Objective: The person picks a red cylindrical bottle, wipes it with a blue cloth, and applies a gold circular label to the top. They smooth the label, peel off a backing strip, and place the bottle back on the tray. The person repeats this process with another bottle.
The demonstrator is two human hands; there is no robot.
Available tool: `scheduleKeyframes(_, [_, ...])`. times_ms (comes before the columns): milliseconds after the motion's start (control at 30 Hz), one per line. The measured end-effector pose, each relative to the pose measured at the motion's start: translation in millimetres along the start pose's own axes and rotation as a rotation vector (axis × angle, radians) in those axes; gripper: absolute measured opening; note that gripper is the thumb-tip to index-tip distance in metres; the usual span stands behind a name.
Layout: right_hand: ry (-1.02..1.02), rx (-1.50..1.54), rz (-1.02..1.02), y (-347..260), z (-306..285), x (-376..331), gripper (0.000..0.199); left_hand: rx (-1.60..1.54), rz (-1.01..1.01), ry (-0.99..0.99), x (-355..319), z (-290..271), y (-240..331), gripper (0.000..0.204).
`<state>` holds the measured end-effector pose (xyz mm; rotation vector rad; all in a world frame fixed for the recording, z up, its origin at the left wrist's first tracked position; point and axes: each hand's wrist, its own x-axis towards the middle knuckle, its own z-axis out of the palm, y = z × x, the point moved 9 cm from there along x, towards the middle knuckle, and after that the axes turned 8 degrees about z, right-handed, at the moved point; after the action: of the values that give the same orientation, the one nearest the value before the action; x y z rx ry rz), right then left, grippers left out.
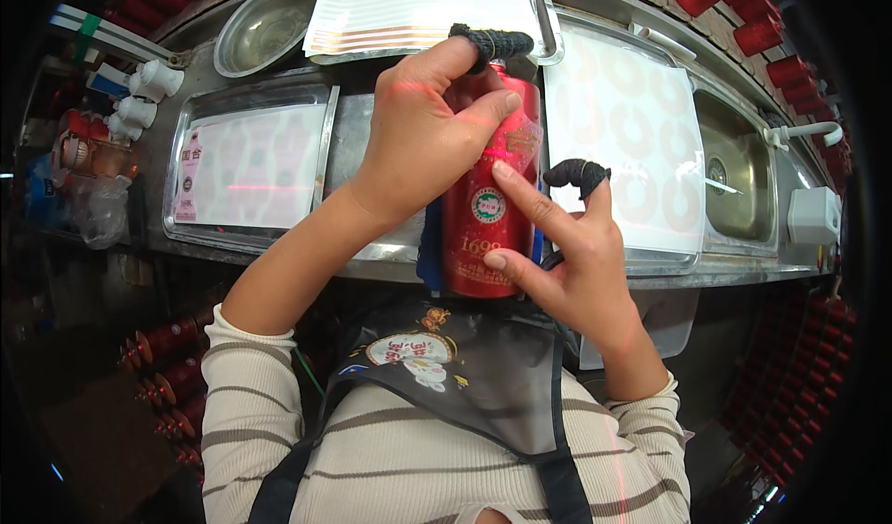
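L hand (423, 129) is curling over neck of a shiny red cylindrical bottle (476, 259), can't tell if clamped; R hand (585, 264) is touching its face, thumb + forefinger spread apart. Bottle's resting btwn rect. steel L tray (225, 239), holding pink-white printed sheet (255, 166), & rect. steel R tray (664, 267), holding ring-patterned white sheet (624, 148).

Gold digits (478, 245) on the glossy red bottle (465, 222), centre; characters (192, 152) on the pink-printed white sheet (246, 166), left, and sheer black apron (497, 375), lower centre.

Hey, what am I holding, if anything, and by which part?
A red bottle: your left grip has it by its upper end; your right grip has thumb and index fingertip on its front.
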<state>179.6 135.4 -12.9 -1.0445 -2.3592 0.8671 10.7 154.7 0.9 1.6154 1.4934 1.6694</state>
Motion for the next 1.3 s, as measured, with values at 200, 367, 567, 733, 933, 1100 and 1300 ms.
scheduleKeyframes(200, [-0.077, 0.047, 0.005, 20, -2, 3, 0.072, 0.122, 0.13, 0.126, 1, -28, -14, 0.011])
scheduleKeyframes(367, [-0.052, 0.074, -0.055, 14, -1, 1, 0.072, 0.347, 0.237, -0.394, -62, -14, 10, 0.082])
scheduleKeyframes(567, [-0.229, 0.123, 0.031, 35, 14, 10, 0.083, 0.381, 0.215, -0.516, -83, 13, 6, 0.089])
scheduleKeyframes(733, [-0.276, 0.174, 0.051, 34, 18, -2, 0.084, 0.36, 0.248, -0.429, -99, 12, 10, 0.093])
scheduleKeyframes(933, [-0.266, 0.135, 0.059, 27, 9, 2, 0.085, 0.404, 0.241, -0.471, -92, 5, 16, 0.097])
scheduleKeyframes(1100, [-0.282, 0.112, 0.028, 24, 14, 5, 0.086, 0.357, 0.201, -0.45, -94, 5, 7, 0.099])
scheduleKeyframes(1300, [-0.188, 0.114, 0.053, 25, 1, 10, 0.09, 0.353, 0.167, -0.429, -97, 3, 17, 0.1])
